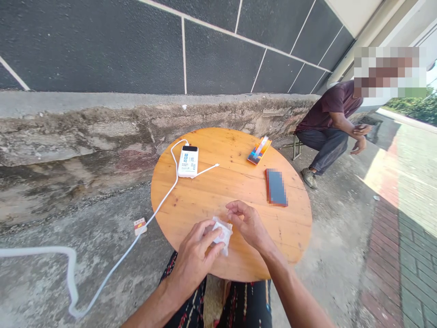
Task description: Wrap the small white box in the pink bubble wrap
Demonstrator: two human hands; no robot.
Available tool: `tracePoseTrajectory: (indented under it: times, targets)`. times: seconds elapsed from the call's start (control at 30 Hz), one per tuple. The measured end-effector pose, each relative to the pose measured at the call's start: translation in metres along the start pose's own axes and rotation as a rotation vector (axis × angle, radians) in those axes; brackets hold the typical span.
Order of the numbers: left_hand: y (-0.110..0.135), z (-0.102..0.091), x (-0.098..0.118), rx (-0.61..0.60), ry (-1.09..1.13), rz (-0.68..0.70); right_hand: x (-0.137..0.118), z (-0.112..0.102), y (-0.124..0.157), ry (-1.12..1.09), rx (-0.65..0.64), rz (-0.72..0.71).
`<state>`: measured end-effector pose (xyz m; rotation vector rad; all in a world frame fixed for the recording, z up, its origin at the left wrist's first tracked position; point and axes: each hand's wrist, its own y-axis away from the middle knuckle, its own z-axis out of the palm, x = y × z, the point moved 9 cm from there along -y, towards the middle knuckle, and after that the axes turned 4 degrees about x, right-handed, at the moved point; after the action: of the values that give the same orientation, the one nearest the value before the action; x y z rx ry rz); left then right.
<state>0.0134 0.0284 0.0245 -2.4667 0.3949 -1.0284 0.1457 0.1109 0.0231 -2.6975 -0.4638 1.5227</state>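
Both my hands are over the near edge of a round wooden table [211,191]. My left hand [194,255] is closed on a small white crumpled packet or tissue [222,233], fingers wrapped under it. My right hand [247,223] pinches the packet's top right edge with curled fingers. The packet hangs just above the tabletop between the two hands.
On the table lie a white power bank [188,161] with a white cable [160,200] trailing to the ground, an orange box [259,150] and a dark phone [276,187]. A person in a maroon shirt [327,114] sits at the right. A concrete ledge and dark wall run behind.
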Motion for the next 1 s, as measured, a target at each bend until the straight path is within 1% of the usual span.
tracePoseTrajectory:
  times: [0.1, 0.23, 0.37, 0.47, 0.67, 0.8, 1.0]
  targets:
    - [0.000, -0.002, 0.001, -0.008, 0.009, -0.008, -0.004, 0.001, 0.007, 0.004, 0.020, -0.002]
    - [0.000, -0.003, 0.003, -0.061, 0.010, 0.000, -0.007, 0.002, 0.013, 0.014, 0.025, -0.016]
    - [0.001, 0.000, 0.000, -0.086, 0.010, -0.004, -0.013, 0.002, 0.016, 0.052, 0.035, -0.030]
    - [0.001, 0.003, -0.002, -0.083, 0.011, -0.021, -0.021, 0.003, 0.020, 0.115, 0.070, -0.051]
    - [0.000, 0.004, -0.001, -0.073, 0.011, -0.045, -0.041, 0.010, 0.036, 0.290, 0.149, -0.179]
    - [0.000, 0.001, 0.001, -0.055, 0.030, -0.066, -0.051, 0.013, 0.044, 0.374, 0.190, -0.295]
    - [-0.003, 0.000, 0.001, -0.032, 0.111, -0.112, -0.056, 0.017, 0.050, 0.543, 0.174, -0.384]
